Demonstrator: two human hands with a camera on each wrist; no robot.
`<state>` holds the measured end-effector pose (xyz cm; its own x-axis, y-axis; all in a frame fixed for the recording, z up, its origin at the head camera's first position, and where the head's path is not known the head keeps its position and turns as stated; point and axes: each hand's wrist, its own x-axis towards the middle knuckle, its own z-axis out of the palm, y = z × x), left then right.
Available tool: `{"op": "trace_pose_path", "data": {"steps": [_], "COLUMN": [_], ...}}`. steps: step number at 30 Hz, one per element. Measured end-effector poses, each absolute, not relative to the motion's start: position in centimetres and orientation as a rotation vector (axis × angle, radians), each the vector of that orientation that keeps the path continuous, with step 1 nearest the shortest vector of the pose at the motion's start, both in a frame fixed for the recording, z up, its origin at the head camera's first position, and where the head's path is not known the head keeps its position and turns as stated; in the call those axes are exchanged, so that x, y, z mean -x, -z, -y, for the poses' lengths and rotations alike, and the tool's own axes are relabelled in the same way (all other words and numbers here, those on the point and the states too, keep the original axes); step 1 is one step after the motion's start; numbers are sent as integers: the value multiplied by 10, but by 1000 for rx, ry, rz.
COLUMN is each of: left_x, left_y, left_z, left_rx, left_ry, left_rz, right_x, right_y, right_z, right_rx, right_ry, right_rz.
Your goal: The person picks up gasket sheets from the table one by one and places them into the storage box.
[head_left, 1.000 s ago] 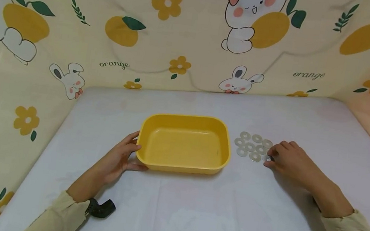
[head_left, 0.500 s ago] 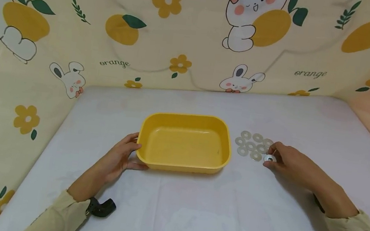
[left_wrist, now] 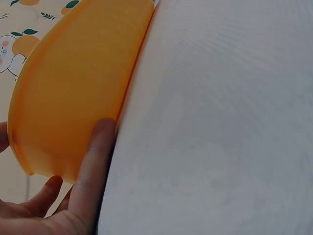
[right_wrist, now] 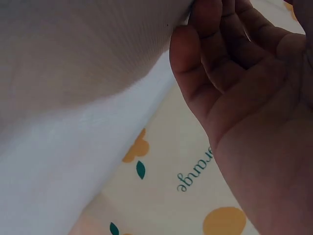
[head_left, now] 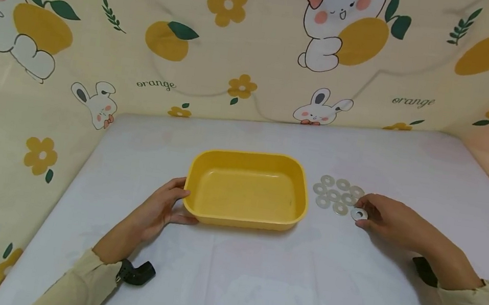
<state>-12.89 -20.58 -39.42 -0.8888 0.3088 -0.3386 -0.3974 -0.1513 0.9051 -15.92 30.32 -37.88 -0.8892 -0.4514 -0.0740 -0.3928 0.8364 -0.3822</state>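
A yellow plastic basin (head_left: pixel 242 223), oblong with rounded corners, stands in the middle of the table with nothing in it. My left hand (head_left: pixel 155 210) grips its left end; in the left wrist view the thumb (left_wrist: pixel 93 171) lies along the basin's outer wall and a fingertip shows at the rim. To the basin's right, several flat metal washers (head_left: pixel 338 184) lie close together. At the near right of this group my right hand (head_left: pixel 397 224) pinches one shiny washer (head_left: pixel 355 215) between thumb and fingers, tilted. The right wrist view shows curled fingers (right_wrist: pixel 186 54); the washer is hidden there.
A white cloth (head_left: pixel 256 277) covers the table. Behind and beside it hangs a cream curtain (head_left: pixel 278 33) with rabbits, oranges and flowers. Black wrist devices show under the left forearm (head_left: pixel 110 238) and the right forearm (head_left: pixel 456 268).
The right fingers have drawn slightly back from the group, and the washer they pinch has come into fuller sight, tilted up. The left hand and basin hold their place; the head view shifts slightly.
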Motion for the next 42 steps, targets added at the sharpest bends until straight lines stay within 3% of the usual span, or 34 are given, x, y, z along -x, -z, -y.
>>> {"op": "trace_pose_path", "data": {"steps": [15,42], "left_x": [132,136], "left_y": [400,401], "left_z": [216,221], "left_rx": [-116,-150], "left_ry": [-2087,-2037], "left_rz": [-1642,-1668], "right_x": [160,161], "right_y": [375,346], "right_z": [-299,-263], "right_rx": [708,736], "right_ry": [380,429], "right_rz": [-2980,-3109]}}
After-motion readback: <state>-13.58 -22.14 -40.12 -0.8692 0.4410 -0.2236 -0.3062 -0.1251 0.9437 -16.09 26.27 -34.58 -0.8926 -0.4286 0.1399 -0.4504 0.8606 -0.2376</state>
